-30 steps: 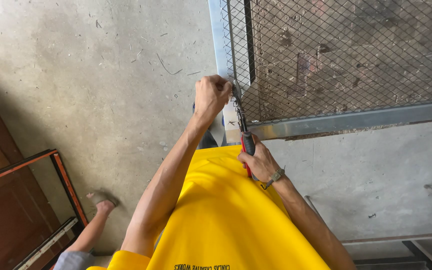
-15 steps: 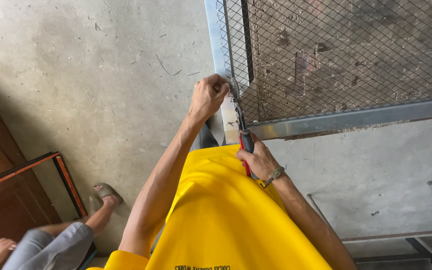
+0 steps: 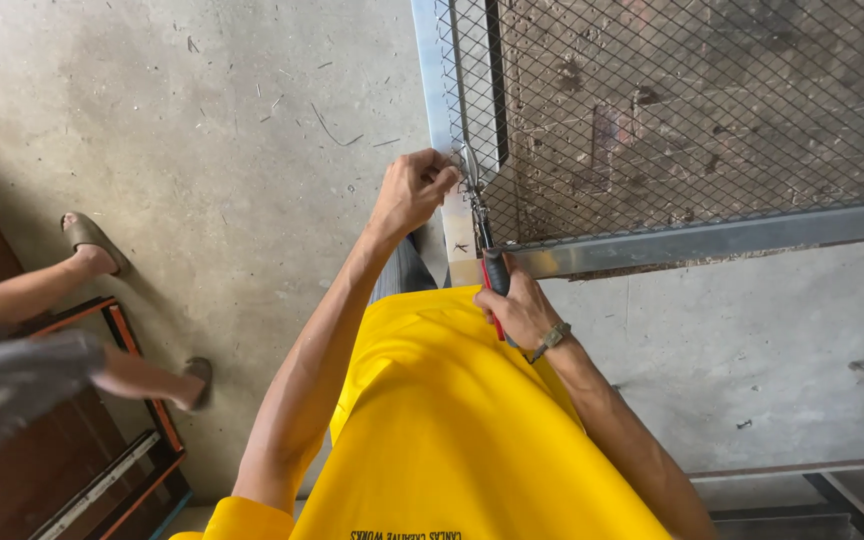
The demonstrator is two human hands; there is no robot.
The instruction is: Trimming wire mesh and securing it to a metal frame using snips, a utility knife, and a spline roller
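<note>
**Pliers at the mesh corner of a metal frame**

Nearest the camera, a bright yellow shirt [image 3: 452,430] of smooth knit fabric, filling the lower middle of the view. Just beyond it, the right hand [image 3: 520,305], closed in a fist around the red and black handles of a pair of pliers [image 3: 488,262], with a dark woven band at the wrist. Slim metal nose of the pliers pointing up and away, reaching to the edge of the wire mesh [image 3: 692,110] near the frame's corner. Slightly farther, the left hand [image 3: 414,190], fingers curled tight and pinching at the mesh edge right beside the plier tips; whether wire or mesh strand between the fingertips, cannot tell. Mesh of thin grey diamond-pattern wire, stretched flat over a frame [image 3: 722,240] of dull, smooth galvanised metal, one bar running upward at the corner and one running off to the right. Behind the mesh, rough brownish ground, blurred. Under everything, a concrete floor [image 3: 202,130], pale grey, mottled, strewn with short wire scraps. Off to the left, another person's bare legs in olive slide sandals [image 3: 92,238], one foot resting on the floor beside an orange-painted metal frame [image 3: 137,370] with a dark wooden panel inside. At lower right, thin rusty bars [image 3: 802,467] on the floor.
</note>
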